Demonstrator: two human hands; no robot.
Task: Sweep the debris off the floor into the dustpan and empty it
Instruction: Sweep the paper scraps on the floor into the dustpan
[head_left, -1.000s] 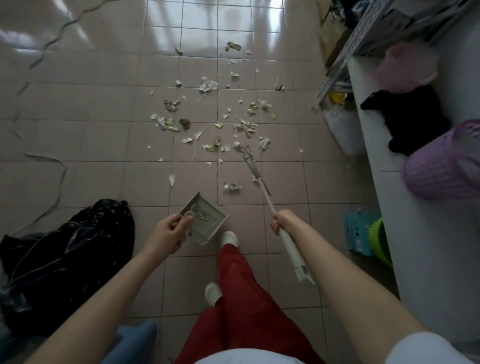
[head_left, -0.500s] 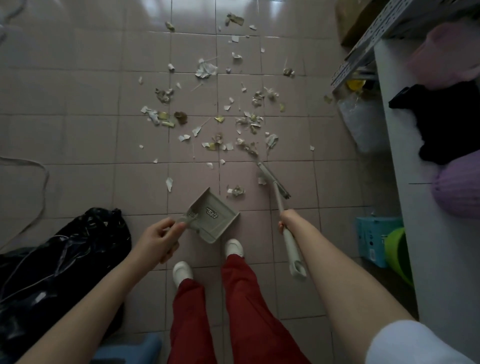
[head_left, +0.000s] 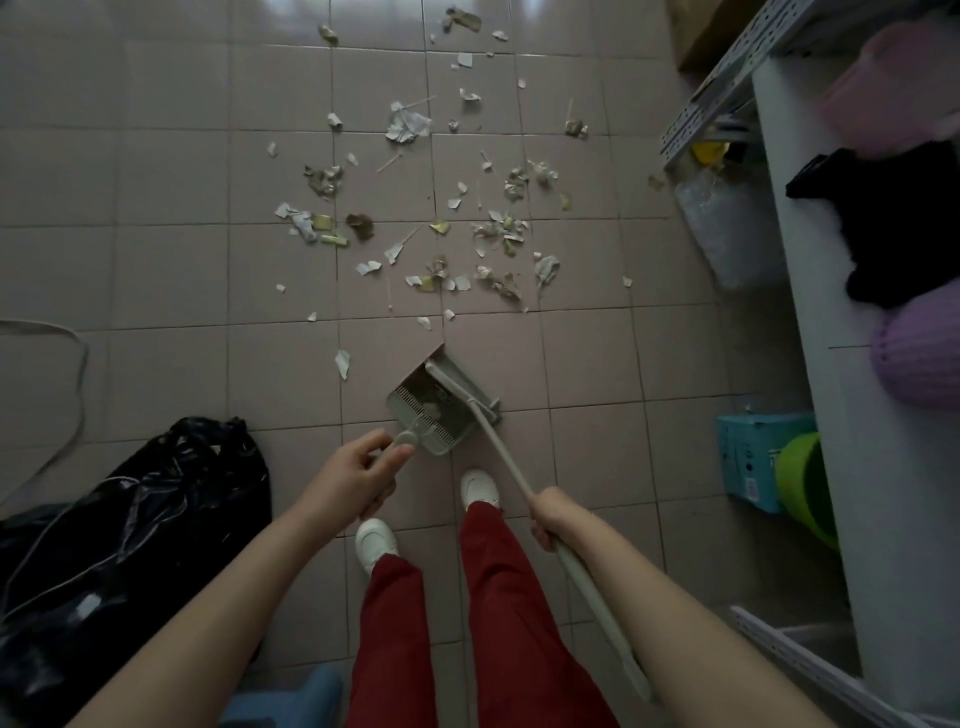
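Debris (head_left: 435, 271) on tiles (head_left: 156, 275) | left fingers (head_left: 387, 460) grip dustpan (head_left: 457, 426) | right fingers (head_left: 540, 532) grip broom (head_left: 498, 447)

The pinkish tiled floor (head_left: 156, 156) carries a loose scatter of debris (head_left: 410, 127), paper scraps and dry bits, across its far middle. Near the middle a grey dustpan (head_left: 410, 401) sits on the tiles, with two white shoes (head_left: 376, 540) just nearer. A crumpled black bag (head_left: 130, 545) lies at the near left with a pale strap (head_left: 78, 374) looping beyond it, and a teal box (head_left: 748, 467) stands beside a green bucket (head_left: 805, 483) at the right.
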